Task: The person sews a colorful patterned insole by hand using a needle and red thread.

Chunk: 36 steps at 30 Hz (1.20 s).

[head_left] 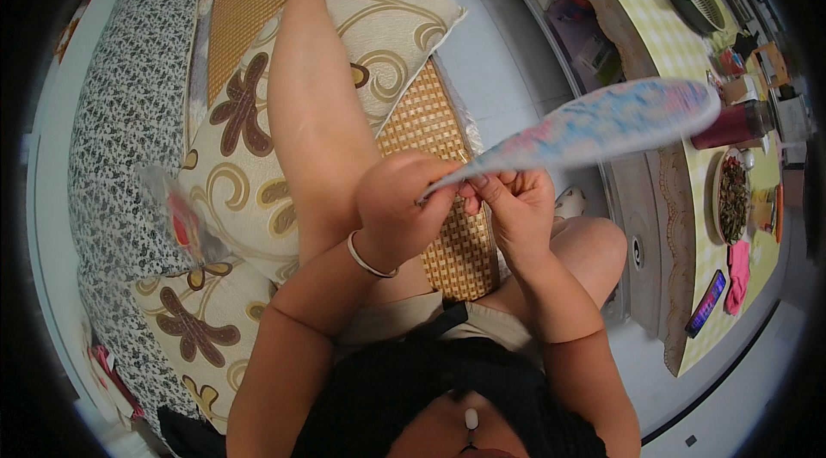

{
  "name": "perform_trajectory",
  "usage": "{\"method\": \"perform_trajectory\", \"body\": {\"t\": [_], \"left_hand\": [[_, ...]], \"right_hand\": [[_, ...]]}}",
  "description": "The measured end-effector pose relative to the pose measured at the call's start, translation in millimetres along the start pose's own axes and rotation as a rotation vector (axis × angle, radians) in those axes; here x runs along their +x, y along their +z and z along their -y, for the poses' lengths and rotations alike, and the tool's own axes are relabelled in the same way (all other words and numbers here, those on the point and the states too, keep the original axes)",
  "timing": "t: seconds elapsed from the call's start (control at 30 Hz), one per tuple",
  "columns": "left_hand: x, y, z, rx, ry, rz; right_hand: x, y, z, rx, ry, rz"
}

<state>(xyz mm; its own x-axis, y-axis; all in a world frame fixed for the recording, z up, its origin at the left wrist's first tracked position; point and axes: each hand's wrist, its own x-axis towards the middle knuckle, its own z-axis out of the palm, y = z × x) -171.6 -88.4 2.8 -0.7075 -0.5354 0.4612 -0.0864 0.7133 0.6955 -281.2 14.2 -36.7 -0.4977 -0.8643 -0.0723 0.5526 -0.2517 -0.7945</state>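
A long leaf-shaped piece point(602, 121), mottled pink, blue and white with a pale rim, stretches up to the right from my hands and narrows to a tip. It looks like fabric, but its kind is unclear. My left hand point(406, 207), with a bangle on the wrist, is closed on that narrow end; a small dark point shows by its fingers. Close beside it, my right hand point(521, 210) is closed in a pinch, thumb against fingers, under the piece's lower edge. What sits between those right fingertips is too small to make out.
Patterned cushions point(379, 19) and a woven mat point(430, 114) lie under my legs. A clear plastic bag with something red point(182, 221) lies at left. On the checked table at right are a phone point(706, 303), a pink cloth point(737, 277), a food dish point(731, 200) and a dark red bottle point(727, 127).
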Motion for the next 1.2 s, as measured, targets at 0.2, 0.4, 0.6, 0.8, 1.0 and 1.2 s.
{"method": "perform_trajectory", "body": {"t": [0.2, 0.4, 0.6, 0.8, 1.0, 1.2], "left_hand": [[-7, 6, 15, -0.222, -0.241, -0.027], [-4, 4, 17, -0.959, -0.687, -0.002], [-6, 8, 23, -1.111, -0.738, 0.107], [-6, 8, 23, -1.157, -0.757, 0.087], [-4, 4, 21, -1.154, -0.814, 0.094], [-3, 0, 21, -1.134, -0.778, 0.037]], "right_hand": [[2, 3, 5, 0.011, -0.049, -0.015], [17, -13, 9, -0.1, 0.023, -0.122], [18, -20, -9, 0.447, 0.456, -0.029], [27, -35, -34, 0.508, 0.396, -0.16], [36, -46, 8, 0.958, 0.336, -0.061], [40, -76, 25, 0.865, 0.173, 0.045]]}}
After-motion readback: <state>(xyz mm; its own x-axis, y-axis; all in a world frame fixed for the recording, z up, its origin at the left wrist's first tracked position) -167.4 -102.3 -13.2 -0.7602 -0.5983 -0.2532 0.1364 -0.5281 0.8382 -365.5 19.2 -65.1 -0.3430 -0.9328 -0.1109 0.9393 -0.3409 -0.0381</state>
